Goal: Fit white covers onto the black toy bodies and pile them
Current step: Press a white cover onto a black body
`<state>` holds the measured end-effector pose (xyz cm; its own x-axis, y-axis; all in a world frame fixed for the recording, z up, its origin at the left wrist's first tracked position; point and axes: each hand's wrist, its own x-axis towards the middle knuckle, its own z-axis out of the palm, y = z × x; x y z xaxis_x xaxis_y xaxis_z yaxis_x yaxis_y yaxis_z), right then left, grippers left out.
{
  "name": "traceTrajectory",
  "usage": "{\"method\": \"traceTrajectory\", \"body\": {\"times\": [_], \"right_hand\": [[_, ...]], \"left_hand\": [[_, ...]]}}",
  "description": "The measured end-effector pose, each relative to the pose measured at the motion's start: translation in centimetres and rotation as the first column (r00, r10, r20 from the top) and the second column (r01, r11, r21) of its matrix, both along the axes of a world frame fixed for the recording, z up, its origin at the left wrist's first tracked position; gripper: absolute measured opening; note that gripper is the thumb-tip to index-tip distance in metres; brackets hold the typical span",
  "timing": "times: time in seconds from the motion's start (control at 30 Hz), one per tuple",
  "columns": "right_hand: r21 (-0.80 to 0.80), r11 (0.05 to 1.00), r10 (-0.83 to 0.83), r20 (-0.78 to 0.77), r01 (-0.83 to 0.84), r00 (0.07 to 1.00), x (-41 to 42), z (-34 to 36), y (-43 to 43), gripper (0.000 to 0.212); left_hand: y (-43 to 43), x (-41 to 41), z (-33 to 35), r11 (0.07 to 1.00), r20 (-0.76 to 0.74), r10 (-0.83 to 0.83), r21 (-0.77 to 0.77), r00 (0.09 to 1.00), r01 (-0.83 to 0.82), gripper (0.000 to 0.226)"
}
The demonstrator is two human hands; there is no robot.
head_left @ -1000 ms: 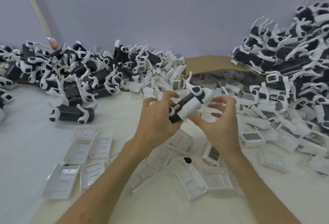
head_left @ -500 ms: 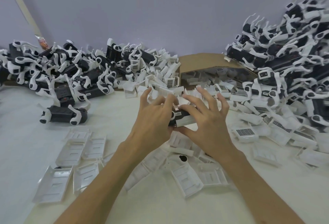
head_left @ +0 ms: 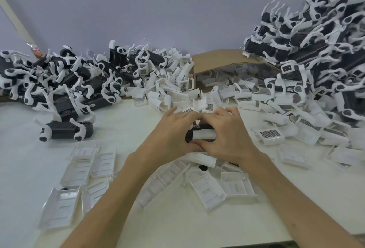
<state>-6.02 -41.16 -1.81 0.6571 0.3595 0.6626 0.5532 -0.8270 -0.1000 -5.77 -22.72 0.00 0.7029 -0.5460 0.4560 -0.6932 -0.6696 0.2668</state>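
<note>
Pressing is what we read here: the black toy body (head_left: pixel 190 136) sits low over the table (head_left: pixel 23 155), at the middle just in front of us, with a white cover (head_left: pixel 203 135) lying along its near side. Our left hand (head_left: pixel 171 131) curls its fingers over the body's left end. Our right hand (head_left: pixel 229 131) curls over the right end with the thumb tucked under the cover. Both hands grip tight, and their fingertips meet on top. We cannot tell whether the cover has seated, because the hands hide most of the joint.

The main risk, as we judge it, is a cover pushed on crooked. If one end catches first, more squeeze may bend or snap a thin edge instead of seating it. With so much of the toy hidden under our palms, we would feel a misfit before we saw it.

Just beneath the hands lie loose covers (head_left: pixel 207 190), open side up. Leaning on them could crack one or skid the toy sideways.

Further out, the finished pile (head_left: pixel 316 36) on the right stands tall and steep. A carelessly tossed toy might send some sliding down toward the cardboard box (head_left: pixel 223 58).
</note>
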Motion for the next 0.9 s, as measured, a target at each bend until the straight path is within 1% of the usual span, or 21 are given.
{"method": "traceTrajectory", "body": {"times": [0.1,0.27,0.43,0.53,0.57,0.6,0.63,0.67,0.7,0.73,0.77,0.8,0.83,0.87,0.9], "right_hand": [[-0.014,1.0,-0.01,-0.004,0.01,1.0,0.0,0.0,0.0,0.041],[-0.019,1.0,-0.014,-0.02,0.014,1.0,-0.2,0.1,0.0,0.039],[0.002,1.0,-0.001,-0.011,0.001,1.0,-0.2,0.0,0.1,0.036],[0.0,1.0,0.008,-0.003,-0.008,1.0,0.1,0.0,0.1,0.04],[0.031,0.999,0.007,-0.001,-0.007,1.0,0.3,0.0,0.1,0.042],[0.099,0.995,-0.004,0.001,0.004,1.0,0.4,0.2,0.1,0.046],[0.191,0.981,-0.027,0.001,0.026,1.0,0.5,0.4,-0.1,0.048],[0.278,0.959,-0.056,0.007,0.052,0.998,0.5,0.6,-0.3,0.05],[0.328,0.941,-0.1,0.031,0.084,0.995,0.5,0.7,-0.7,0.051],[0.334,0.935,-0.155,0.075,0.121,0.985,0.4,0.8,-1.1,0.052],[0.304,0.94,-0.202,0.129,0.155,0.971,0.3,0.8,-1.5,0.051],[0.258,0.95,-0.226,0.177,0.176,0.958,0.2,0.8,-1.7,0.048],[0.208,0.961,-0.227,0.211,0.183,0.951,0.2,0.9,-1.7,0.046],[0.158,0.972,-0.21,0.231,0.177,0.95,0.1,1.0,-1.4,0.044],[0.109,0.981,-0.185,0.244,0.163,0.952,0.0,1.0,-0.9,0.043]], "left_hand": [[0.1,-0.1,0.0,1.0,0.039,0.015,0.018,0.999,-0.015,0.055],[0.1,0.0,0.2,0.998,0.047,0.009,0.057,0.999,-0.012,0.052],[0.2,0.3,-0.1,0.999,0.06,-0.022,0.046,0.998,0.019,0.051],[0.2,0.3,-0.7,1.0,0.099,0.003,0.008,0.995,-0.004,0.057],[0.1,0.2,-0.8,1.0,0.127,0.026,-0.01,0.992,-0.025,0.06],[-0.1,0.2,-0.7,0.998,0.164,0.058,-0.039,0.985,-0.052,0.065],[-0.2,0.3,-0.5,0.992,0.198,0.093,-0.097,0.976,-0.075,0.07],[-0.2,0.3,-0.2,0.977,0.2,0.132,-0.194,0.971,-0.092,0.075],[-0.1,0.3,0.2,0.944,0.153,0.157,-0.315,0.976,-0.102,0.077],[0.1,0.2,0.5,0.887,0.053,0.149,-0.448,0.987,-0.11,0.076],[0.3,0.0,0.9,0.807,-0.076,0.109,-0.576,0.991,-0.133,0.071],[0.5,-0.1,1.1,0.725,-0.2,0.043,-0.668,0.979,-0.169,0.067],[0.6,-0.2,1.2,0.667,-0.29,-0.015,-0.716,0.957,-0.206,0.064],[0.6,-0.2,1.3,0.656,-0.342,-0.046,-0.719,0.939,-0.23,0.062],[0.6,-0.1,1.3,0.679,-0.384,-0.071,-0.695,0.921,-0.237,0.062]]}}
